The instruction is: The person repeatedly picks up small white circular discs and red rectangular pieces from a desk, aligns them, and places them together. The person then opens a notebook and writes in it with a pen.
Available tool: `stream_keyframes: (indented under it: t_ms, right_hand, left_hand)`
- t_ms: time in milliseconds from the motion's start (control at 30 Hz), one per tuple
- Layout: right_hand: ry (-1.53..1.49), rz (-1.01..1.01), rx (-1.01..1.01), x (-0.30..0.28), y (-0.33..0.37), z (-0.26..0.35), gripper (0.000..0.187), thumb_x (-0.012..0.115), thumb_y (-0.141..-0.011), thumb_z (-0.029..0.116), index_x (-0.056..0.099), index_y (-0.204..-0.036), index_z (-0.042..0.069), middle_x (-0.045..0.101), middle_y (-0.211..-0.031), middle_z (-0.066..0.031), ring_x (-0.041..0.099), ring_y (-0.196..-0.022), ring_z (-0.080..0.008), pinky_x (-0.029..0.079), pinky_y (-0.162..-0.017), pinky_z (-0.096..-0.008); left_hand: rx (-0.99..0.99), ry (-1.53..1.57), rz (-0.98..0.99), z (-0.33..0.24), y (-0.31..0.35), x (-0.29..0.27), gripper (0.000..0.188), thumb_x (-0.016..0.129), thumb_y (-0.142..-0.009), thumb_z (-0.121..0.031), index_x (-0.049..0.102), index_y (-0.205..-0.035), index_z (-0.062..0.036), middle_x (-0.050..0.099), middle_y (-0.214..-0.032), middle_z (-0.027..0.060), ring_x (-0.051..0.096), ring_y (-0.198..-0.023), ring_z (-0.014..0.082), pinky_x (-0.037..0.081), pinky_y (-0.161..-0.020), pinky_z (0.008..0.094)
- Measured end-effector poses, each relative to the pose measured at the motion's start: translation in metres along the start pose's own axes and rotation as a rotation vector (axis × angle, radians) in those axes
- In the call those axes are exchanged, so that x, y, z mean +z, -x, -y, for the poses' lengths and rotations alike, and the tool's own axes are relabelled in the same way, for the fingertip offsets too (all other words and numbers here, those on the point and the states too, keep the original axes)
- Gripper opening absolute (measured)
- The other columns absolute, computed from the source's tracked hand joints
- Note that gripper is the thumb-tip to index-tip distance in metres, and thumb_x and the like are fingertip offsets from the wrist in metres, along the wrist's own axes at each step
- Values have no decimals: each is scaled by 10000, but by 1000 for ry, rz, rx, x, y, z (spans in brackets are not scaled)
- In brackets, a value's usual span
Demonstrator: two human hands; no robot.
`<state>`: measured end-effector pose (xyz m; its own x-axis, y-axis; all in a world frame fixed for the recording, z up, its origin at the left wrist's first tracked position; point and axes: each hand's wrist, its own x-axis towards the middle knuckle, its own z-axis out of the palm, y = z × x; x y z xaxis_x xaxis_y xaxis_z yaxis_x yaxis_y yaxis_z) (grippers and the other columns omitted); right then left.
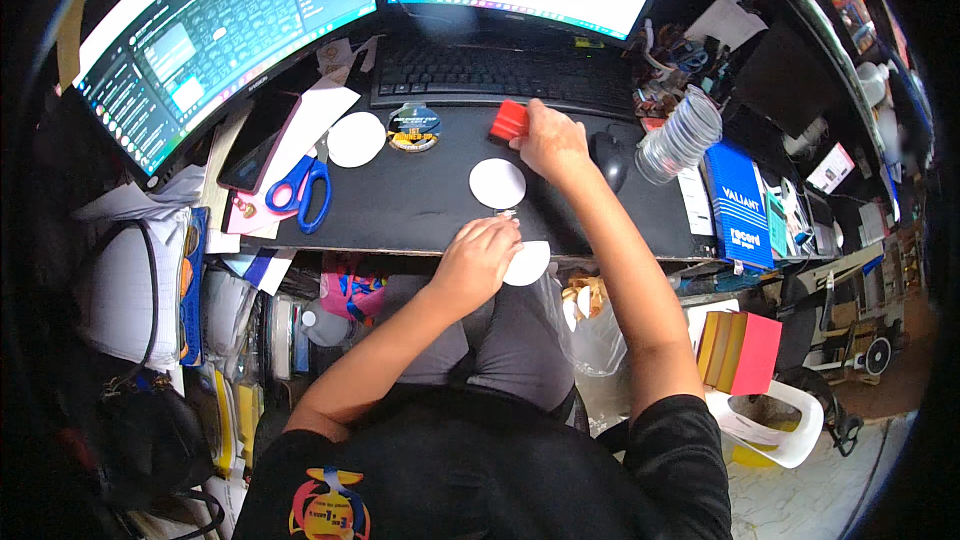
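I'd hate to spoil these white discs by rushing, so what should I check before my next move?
1. Red block held in the right hand: ok.
2. Near white disc secure in the left hand's grip: cannot tell; the hand overlaps its left side and hides the contact.
3. Near disc wholly over the black desk: not ok; in this view it extends past the front edge.
4. Middle white disc uncovered by either hand: ok.
5. Blue-handled scissors away from both hands: ok, off to the left.

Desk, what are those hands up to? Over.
Right hand: holding red block. Left hand: at white disc, grip unclear. In between: another white disc on black desktop.
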<state>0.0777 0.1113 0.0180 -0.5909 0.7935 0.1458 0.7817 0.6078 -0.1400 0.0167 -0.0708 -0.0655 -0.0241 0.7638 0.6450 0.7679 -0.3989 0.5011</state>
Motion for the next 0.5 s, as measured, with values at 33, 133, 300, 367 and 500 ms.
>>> stream_keyframes:
  t_ms: [33, 133, 300, 367, 500]
  right_hand:
    - [-12, 47, 88, -8, 0, -2, 524, 717, -804, 352, 521, -1179, 42, 643, -1020, -159, 579, -1033, -334, 431, -894, -533]
    - [27, -284, -149, -27, 40, -5, 625, 703, -808, 396, 500, -1268, 24, 584, -1135, -199, 532, -1115, -333, 407, -898, -521]
    - [-512, 88, -435, -38, 166, -22, 410, 696, -792, 199, 582, -1151, 36, 614, -1072, -170, 590, -1007, -353, 455, -819, -462]
    - [-588, 79, -281, -34, 193, -37, 302, 658, -757, 40, 611, -1055, 27, 639, -976, -174, 625, -891, -363, 485, -756, -431]
    - [-317, 268, 98, -32, 219, -84, 282, 652, -756, 13, 623, -1036, -6, 645, -984, -195, 628, -962, -380, 498, -819, -434]
  left_hand:
    - [-30, 44, 19, 0, -1, -3, 150, 648, -849, -100, 569, -936, -5, 649, -1035, 168, 621, -1042, 325, 475, -898, 436]
    - [-123, 250, -15, -5, -4, -15, 148, 698, -815, -106, 590, -842, -8, 631, -930, 144, 628, -899, 301, 497, -789, 391]
    - [-508, 561, 168, -32, -5, -28, 188, 735, -796, -133, 618, -862, -2, 596, -842, 120, 591, -833, 287, 482, -759, 379]
    - [-402, 452, 268, -27, -14, -33, 364, 741, -802, -316, 627, -985, -22, 606, -957, 132, 580, -975, 296, 466, -858, 410]
    - [-123, -141, 113, 14, -48, -37, 696, 724, -758, -511, 553, -1260, -62, 502, -1324, 211, 474, -1236, 349, 377, -1018, 432]
